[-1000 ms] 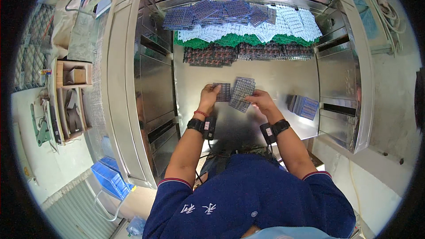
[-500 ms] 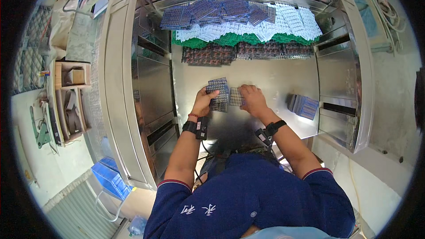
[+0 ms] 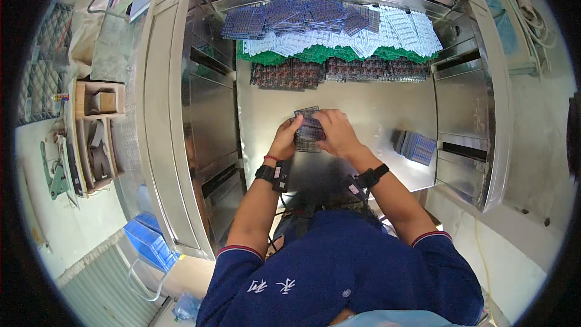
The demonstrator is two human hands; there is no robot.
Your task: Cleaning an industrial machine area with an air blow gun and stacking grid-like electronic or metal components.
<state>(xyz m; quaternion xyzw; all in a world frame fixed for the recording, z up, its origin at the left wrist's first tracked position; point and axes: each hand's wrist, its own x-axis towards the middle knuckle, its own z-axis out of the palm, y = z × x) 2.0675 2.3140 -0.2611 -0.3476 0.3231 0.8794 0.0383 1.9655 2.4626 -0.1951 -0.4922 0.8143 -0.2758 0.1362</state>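
Low over the steel worktop I hold a small stack of thin dark panels [image 3: 308, 135] with a fine grid pattern, like circuit-board panels. My left hand [image 3: 284, 139] is closed on the stack's left side, its thumb on top. On the other side my right hand [image 3: 339, 133] is closed at the stack's right edge, its fingers reaching over the top. Which panel each finger touches is hidden. A separate pile of blue grid panels [image 3: 416, 147] leans fanned out to the right on the worktop.
Along the back lie rows of panels: blue ones [image 3: 284, 15], white ones [image 3: 387, 30], green ones [image 3: 315, 54] and dark reddish ones [image 3: 284, 75]. Steel side walls [image 3: 212, 109] flank the worktop [image 3: 369, 100]. Outside on the left are a wooden box [image 3: 100, 133] and a blue crate [image 3: 150, 242].
My right hand has moved left, bringing the panel it held beside the stack onto the stack. Both hands are now together on it. The pile at right has stayed.
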